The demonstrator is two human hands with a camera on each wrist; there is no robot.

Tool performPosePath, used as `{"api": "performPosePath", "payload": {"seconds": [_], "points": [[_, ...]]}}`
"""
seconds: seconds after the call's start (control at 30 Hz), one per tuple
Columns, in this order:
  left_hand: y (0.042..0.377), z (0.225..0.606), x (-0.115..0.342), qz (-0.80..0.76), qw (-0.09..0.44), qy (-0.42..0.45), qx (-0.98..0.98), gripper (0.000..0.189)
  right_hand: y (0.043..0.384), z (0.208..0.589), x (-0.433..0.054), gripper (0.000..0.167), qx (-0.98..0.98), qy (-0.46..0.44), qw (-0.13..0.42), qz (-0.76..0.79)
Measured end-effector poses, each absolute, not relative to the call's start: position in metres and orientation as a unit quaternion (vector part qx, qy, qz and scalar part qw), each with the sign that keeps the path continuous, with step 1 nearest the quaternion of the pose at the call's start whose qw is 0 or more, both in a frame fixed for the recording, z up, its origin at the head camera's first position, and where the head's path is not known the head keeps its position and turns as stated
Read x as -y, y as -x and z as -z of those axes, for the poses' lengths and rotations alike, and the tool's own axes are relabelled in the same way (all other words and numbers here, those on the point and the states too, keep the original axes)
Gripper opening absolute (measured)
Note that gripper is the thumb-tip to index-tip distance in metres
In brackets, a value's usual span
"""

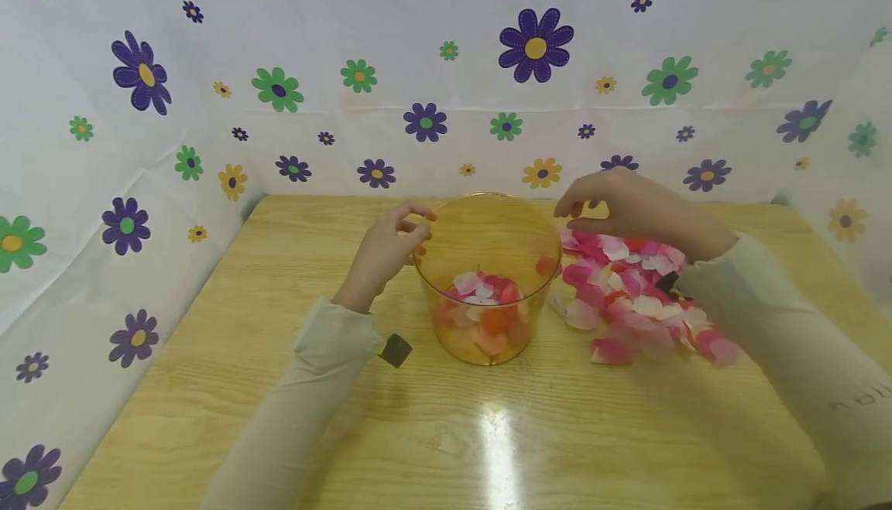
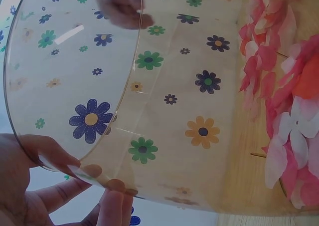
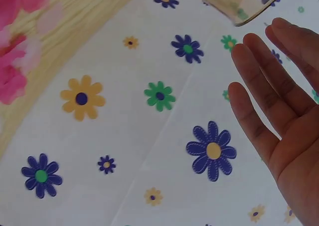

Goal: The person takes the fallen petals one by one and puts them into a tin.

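Note:
A clear amber plastic bucket (image 1: 481, 239) stands upright on the table, with pink, white and orange petals (image 1: 491, 320) lying in its bottom. My left hand (image 1: 386, 251) pinches the bucket's rim on its left side; in the left wrist view, the thumb (image 2: 52, 153) is over the rim and the other fingers are against the outer wall. Just off the rim's right side is my right hand (image 1: 637, 208), holding nothing. Its fingers (image 3: 259, 69) are loosely extended, and a gap separates them from the bucket's edge in the right wrist view.
A spread-out heap of pink, white and red petals (image 1: 634, 301) covers the table to the right of the bucket, partly under my right forearm. A white flower-printed sheet (image 1: 446, 84) rises behind and along both sides of the wooden table (image 1: 446, 432).

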State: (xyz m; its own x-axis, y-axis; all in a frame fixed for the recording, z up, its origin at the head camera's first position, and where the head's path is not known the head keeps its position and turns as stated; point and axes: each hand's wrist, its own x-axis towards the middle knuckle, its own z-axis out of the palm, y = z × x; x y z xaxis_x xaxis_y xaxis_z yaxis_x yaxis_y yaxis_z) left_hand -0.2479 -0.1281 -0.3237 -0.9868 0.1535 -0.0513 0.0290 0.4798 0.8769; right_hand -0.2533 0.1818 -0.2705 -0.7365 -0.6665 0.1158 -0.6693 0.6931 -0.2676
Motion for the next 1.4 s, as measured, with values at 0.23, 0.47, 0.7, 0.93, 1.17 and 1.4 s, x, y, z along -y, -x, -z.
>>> {"api": "performPosePath", "payload": {"seconds": [0.23,0.47,0.7,0.93,1.17,1.4], "points": [[0.249,0.325,0.128,-0.508,0.063,-0.052,-0.858,0.027,0.248,0.309,-0.219,0.031,0.947,-0.307,-0.052,-0.084],[0.248,0.324,0.129,-0.506,0.061,-0.05,-0.859,0.028,0.248,0.347,-0.241,0.035,0.949,-0.267,-0.134,-0.098],[0.247,0.324,0.129,-0.504,0.057,-0.05,-0.861,0.028,0.255,0.369,-0.252,0.028,0.946,-0.253,-0.16,-0.122],[0.249,0.326,0.13,-0.511,0.06,-0.056,-0.856,0.026,0.264,0.381,-0.257,0.022,0.949,-0.252,-0.153,-0.11],[0.249,0.327,0.129,-0.507,0.057,-0.06,-0.858,0.027,0.27,0.382,-0.26,0.017,0.951,-0.238,-0.168,-0.106],[0.249,0.326,0.129,-0.508,0.06,-0.056,-0.858,0.028,0.272,0.375,-0.26,0.016,0.954,-0.223,-0.17,-0.105]]}}
